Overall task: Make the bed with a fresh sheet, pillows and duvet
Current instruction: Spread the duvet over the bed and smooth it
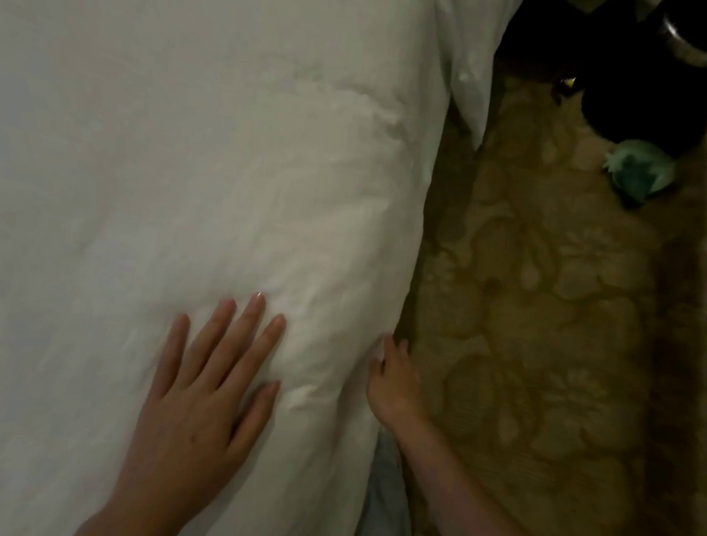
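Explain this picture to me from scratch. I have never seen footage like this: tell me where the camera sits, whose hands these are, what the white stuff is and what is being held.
There is no machine here. A person wears a camera on the head, looking forward and down, so you see their own two bare hands from above.

The big white mass is the duvet lying on the bed. The left hand lies flat on it with straight, spread fingers, pressing it down. The right hand is at the duvet's side edge, fingers curled against the fabric; whether it actually grips the edge is hard to tell, as the picture is dim and blurred.

To the right is a patterned carpet. On it lie a small green object and something dark and round, too dark to name.
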`<state>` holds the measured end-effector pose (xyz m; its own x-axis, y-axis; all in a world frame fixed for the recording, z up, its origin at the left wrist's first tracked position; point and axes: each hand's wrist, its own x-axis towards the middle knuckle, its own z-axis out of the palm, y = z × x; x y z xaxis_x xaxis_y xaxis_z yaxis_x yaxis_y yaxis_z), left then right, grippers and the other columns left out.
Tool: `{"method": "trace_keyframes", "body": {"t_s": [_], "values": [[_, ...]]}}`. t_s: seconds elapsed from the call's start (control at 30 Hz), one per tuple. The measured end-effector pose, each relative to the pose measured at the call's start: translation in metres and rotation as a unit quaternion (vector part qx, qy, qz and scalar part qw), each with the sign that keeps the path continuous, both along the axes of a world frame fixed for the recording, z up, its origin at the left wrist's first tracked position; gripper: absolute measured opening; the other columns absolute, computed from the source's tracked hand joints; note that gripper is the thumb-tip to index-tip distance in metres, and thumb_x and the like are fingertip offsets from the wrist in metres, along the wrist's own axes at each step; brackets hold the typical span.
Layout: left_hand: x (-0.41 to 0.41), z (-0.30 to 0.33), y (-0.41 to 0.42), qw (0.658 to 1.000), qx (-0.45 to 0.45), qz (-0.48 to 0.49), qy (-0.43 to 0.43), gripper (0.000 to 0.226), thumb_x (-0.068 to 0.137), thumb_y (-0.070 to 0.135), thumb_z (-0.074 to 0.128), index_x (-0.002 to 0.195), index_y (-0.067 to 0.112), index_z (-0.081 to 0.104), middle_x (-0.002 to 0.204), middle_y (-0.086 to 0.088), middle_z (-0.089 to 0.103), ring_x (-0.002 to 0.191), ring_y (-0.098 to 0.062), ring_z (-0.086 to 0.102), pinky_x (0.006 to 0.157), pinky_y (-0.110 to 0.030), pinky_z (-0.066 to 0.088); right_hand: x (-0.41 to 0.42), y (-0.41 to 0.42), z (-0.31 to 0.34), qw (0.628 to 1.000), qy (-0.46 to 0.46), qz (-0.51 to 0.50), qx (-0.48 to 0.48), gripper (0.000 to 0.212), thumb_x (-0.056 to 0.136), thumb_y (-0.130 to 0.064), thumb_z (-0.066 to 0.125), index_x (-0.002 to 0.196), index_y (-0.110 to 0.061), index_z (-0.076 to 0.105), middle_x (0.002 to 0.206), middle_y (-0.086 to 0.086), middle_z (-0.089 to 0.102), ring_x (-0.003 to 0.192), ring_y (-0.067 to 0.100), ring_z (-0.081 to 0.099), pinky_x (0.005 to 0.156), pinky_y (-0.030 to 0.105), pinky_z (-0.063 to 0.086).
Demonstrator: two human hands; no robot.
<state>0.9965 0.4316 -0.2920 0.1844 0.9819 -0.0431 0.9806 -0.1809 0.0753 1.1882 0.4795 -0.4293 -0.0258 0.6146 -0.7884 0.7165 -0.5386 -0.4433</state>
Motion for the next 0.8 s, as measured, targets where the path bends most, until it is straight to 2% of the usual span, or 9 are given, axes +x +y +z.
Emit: {"method": "trace_keyframes", "body": {"t_s": [0.13, 0.2, 0.3, 0.4, 0.5, 0.57, 0.63, 0.7, 0.8], "values": [[0.020, -0.009, 0.080, 1.000, -0.006, 0.000, 0.000, 0.056, 0.093, 0.040, 0.036, 0.146, 0.019, 0.038, 0.154, -0.002, 0.031, 0.143, -0.023, 0.025, 0.115, -0.053, 0.017, -0.019, 0.083, 0.073, 0.923, 0.139, -0.131, 0.334, 0.053, 0.102, -0.046, 0.023, 0.148, -0.036, 0.001, 0.158, -0.018, 0.003, 0.146, 0.003, 0.003, 0.120, 0.023, 0.006], [0.027, -0.012, 0.127, 1.000, -0.011, -0.001, -0.009, 0.057, 0.093, 0.040, 0.036, 0.146, 0.020, 0.038, 0.154, -0.001, 0.031, 0.143, -0.022, 0.025, 0.114, -0.054, 0.017, -0.028, 0.116, 0.078, 0.871, 0.205, -0.088, 0.438, 0.058, 0.099, -0.051, 0.026, 0.150, -0.039, 0.001, 0.160, -0.013, 0.008, 0.147, 0.004, 0.008, 0.118, 0.020, 0.009], [0.033, -0.005, 0.193, 1.000, -0.014, 0.002, -0.022, 0.057, 0.094, 0.038, 0.035, 0.148, 0.020, 0.033, 0.156, -0.002, 0.028, 0.145, -0.024, 0.021, 0.114, -0.052, 0.016, -0.018, 0.151, 0.021, 0.951, 0.190, -0.020, 0.244, 0.068, 0.087, -0.075, 0.021, 0.147, -0.052, -0.001, 0.159, -0.020, 0.006, 0.144, 0.001, 0.011, 0.119, 0.027, 0.013], [0.028, 0.011, 0.247, 0.999, -0.016, 0.018, -0.043, 0.057, 0.095, 0.038, 0.032, 0.149, 0.020, 0.029, 0.158, -0.001, 0.023, 0.146, -0.024, 0.016, 0.115, -0.050, 0.013, 0.019, 0.180, -0.030, 0.983, 0.097, -0.149, -0.047, 0.068, 0.092, -0.064, 0.035, 0.145, -0.022, 0.036, 0.149, 0.002, 0.039, 0.130, 0.023, 0.043, 0.109, 0.044, 0.038], [0.013, 0.013, 0.289, 0.999, -0.033, 0.016, -0.024, 0.057, 0.095, 0.040, 0.031, 0.148, 0.020, 0.033, 0.156, 0.000, 0.027, 0.145, -0.023, 0.019, 0.115, -0.051, 0.013, 0.033, 0.232, 0.004, 0.963, -0.074, -0.206, 0.155, 0.087, 0.085, -0.072, 0.015, 0.147, -0.013, 0.032, 0.153, 0.006, 0.031, 0.137, 0.019, 0.033, 0.117, 0.035, 0.026], [0.002, 0.013, 0.315, 0.998, -0.040, 0.043, -0.020, 0.057, 0.096, 0.043, 0.028, 0.148, 0.021, 0.035, 0.156, 0.002, 0.028, 0.144, -0.022, 0.020, 0.115, -0.050, 0.011, 0.014, 0.275, 0.047, 0.922, 0.025, -0.159, 0.351, 0.067, 0.095, -0.058, 0.019, 0.152, -0.028, 0.005, 0.155, -0.012, 0.006, 0.142, -0.003, 0.006, 0.115, 0.013, 0.004], [-0.004, 0.012, 0.337, 0.996, -0.059, 0.059, -0.019, 0.057, 0.096, 0.045, 0.027, 0.149, 0.024, 0.031, 0.157, 0.004, 0.025, 0.145, -0.020, 0.016, 0.116, -0.047, 0.007, -0.004, 0.321, 0.064, 0.898, 0.129, -0.078, 0.414, 0.059, 0.097, -0.056, 0.019, 0.149, -0.042, -0.007, 0.155, -0.016, 0.003, 0.144, -0.004, 0.004, 0.116, 0.013, 0.004], [-0.005, 0.012, 0.353, 0.993, -0.082, 0.079, -0.038, 0.057, 0.096, 0.046, 0.026, 0.150, 0.027, 0.028, 0.157, 0.007, 0.022, 0.146, -0.017, 0.013, 0.117, -0.041, 0.002, -0.014, 0.349, 0.048, 0.927, 0.170, -0.016, 0.335, 0.062, 0.091, -0.069, 0.014, 0.146, -0.051, -0.009, 0.158, -0.016, 0.003, 0.146, 0.003, 0.009, 0.118, 0.023, 0.008], [0.000, 0.012, 0.364, 0.984, -0.121, 0.114, -0.067, 0.057, 0.096, 0.055, 0.020, 0.149, 0.036, 0.023, 0.158, 0.017, 0.014, 0.146, -0.011, 0.008, 0.116, -0.033, -0.005, 0.002, 0.382, 0.018, 0.959, 0.137, -0.245, -0.028, 0.098, 0.073, -0.087, 0.020, 0.153, -0.030, 0.010, 0.159, 0.002, 0.017, 0.145, 0.021, 0.020, 0.119, 0.036, 0.015]]}}
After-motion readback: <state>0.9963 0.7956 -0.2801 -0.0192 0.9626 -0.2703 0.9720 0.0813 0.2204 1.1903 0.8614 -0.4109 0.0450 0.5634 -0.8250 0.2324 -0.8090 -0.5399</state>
